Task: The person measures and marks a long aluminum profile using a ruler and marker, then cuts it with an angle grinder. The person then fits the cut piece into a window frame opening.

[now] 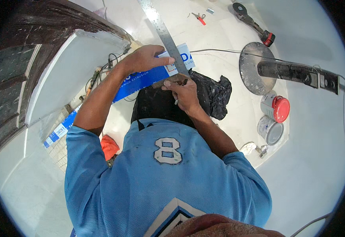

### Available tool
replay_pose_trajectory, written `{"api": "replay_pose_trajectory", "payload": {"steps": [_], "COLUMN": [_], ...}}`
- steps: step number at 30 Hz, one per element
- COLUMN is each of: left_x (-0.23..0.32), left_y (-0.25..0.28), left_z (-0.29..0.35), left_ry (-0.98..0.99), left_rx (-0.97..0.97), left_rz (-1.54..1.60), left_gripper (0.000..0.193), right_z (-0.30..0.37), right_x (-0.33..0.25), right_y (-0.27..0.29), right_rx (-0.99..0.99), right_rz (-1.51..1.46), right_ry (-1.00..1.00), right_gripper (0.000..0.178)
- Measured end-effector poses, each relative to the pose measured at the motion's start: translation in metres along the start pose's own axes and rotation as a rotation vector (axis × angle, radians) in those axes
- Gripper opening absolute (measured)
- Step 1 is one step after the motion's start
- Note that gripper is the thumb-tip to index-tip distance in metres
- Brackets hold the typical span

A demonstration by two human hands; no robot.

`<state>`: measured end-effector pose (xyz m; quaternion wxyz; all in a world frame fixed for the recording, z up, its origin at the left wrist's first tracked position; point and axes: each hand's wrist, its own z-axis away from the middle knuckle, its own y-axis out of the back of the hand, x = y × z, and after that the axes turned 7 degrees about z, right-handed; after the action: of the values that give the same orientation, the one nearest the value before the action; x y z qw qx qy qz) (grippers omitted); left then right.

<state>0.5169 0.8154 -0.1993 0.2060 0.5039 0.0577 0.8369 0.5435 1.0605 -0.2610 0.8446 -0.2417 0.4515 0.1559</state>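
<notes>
Between pale walls [318, 130], a blue-and-white strip [129, 87] slants above the floor [220, 39], whose right edge holds a black tower [287, 71] and two tubs [268, 103]. The left hand [147, 59] pinches the strip beside a steel square [164, 34]; the right hand [185, 94] clasps the square's near end.

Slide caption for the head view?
Left hand grips a long blue-and-white strip; right hand holds a silver metal square across it.

A long blue-and-white bar [140, 81] slants up to the right; a metal square [164, 33] lies across its upper end, its partly hidden stock [158, 84] apparently against the near edge.
</notes>
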Motion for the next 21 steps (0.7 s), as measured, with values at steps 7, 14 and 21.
{"api": "replay_pose_trajectory", "payload": {"steps": [7,14,21], "left_x": [0.015,0.026,0.040], "left_y": [-0.017,-0.020,-0.020], "left_z": [0.011,0.021,0.029], "left_ry": [0.017,-0.017,-0.016], "left_rx": [0.021,0.117,0.097], "left_rz": [-0.140,-0.140,-0.096], "left_gripper": [0.080,0.083,0.081], "right_z": [0.024,0.046,0.049], "right_x": [-0.005,-0.019,-0.021], "right_y": [0.006,0.001,-0.001], "right_rx": [-0.026,0.070,0.049], "right_rz": [0.026,-0.061,-0.013], "right_ry": [0.105,0.174,0.248], "right_gripper": [0.030,0.038,0.038]}}
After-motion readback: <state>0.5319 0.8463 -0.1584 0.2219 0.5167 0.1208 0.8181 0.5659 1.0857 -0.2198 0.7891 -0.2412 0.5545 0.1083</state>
